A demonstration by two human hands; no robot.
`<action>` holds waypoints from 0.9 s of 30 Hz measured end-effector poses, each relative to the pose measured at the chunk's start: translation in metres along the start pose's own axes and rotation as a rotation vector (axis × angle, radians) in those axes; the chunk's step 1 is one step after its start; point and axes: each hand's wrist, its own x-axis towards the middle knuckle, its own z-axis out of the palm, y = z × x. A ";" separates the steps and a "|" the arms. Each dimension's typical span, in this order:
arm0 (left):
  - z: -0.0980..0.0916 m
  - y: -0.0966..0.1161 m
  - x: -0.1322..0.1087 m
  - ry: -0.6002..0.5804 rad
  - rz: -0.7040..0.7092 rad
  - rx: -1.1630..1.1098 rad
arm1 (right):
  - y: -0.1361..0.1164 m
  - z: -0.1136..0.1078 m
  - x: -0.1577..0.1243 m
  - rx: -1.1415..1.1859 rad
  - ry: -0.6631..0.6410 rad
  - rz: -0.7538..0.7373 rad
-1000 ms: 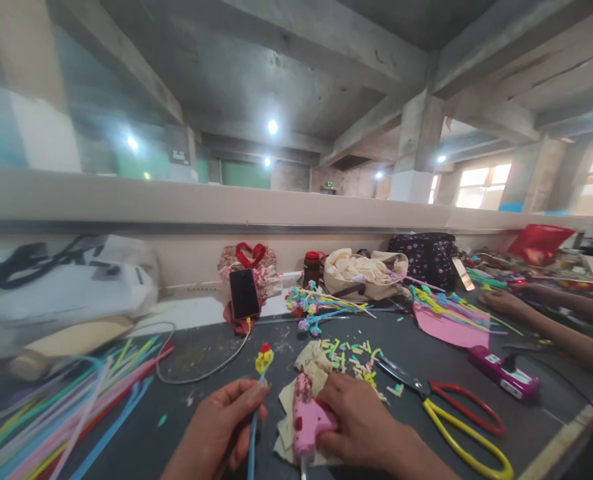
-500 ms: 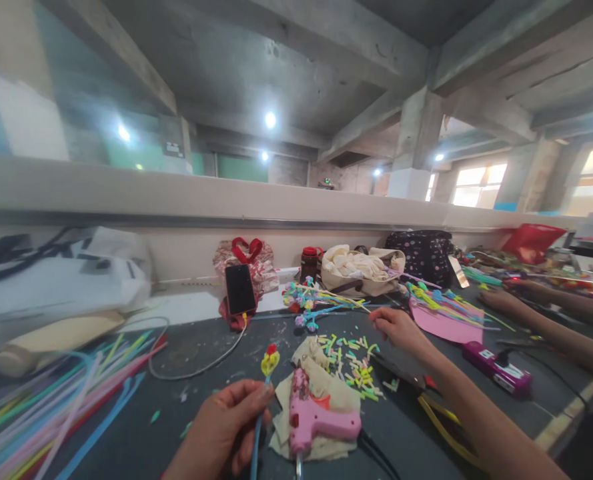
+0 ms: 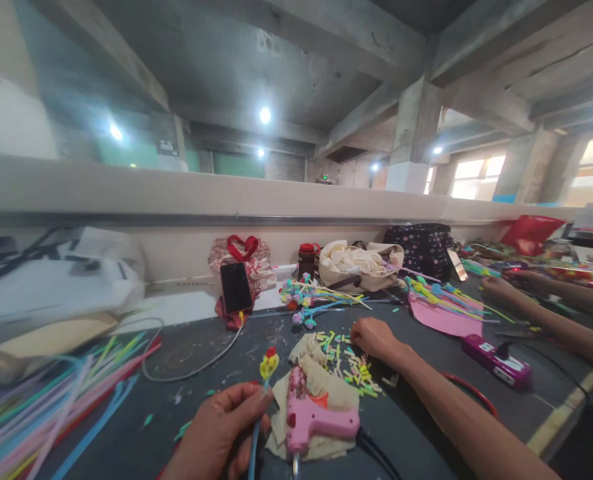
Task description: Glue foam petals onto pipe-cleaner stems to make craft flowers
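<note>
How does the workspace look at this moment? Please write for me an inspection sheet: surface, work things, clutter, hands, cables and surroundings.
Surface: dark table, some pale marks.
Work things: yellow-and-red flower on a blue stem; pink glue gun lying on a crumpled beige sheet.
Clutter: cut bits scattered beside the sheet; loose coloured stems at far left.
Hands: left hand pinches the blue stem; right hand is curled by the cut bits, its grip not clear.
Cables: thin cable at the phone; black cord from the glue gun; plug in a purple power strip.
Surroundings: bags and a bottle along the low wall; another person's hands at right.
</note>
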 end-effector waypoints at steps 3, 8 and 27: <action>-0.002 -0.004 0.003 -0.003 0.006 -0.023 | -0.002 0.001 0.002 -0.038 -0.018 0.032; -0.005 -0.008 0.008 0.012 0.017 -0.042 | -0.002 -0.004 0.001 -0.050 -0.013 0.024; -0.002 -0.002 0.001 0.039 -0.010 -0.012 | -0.007 0.000 0.001 0.070 0.093 0.035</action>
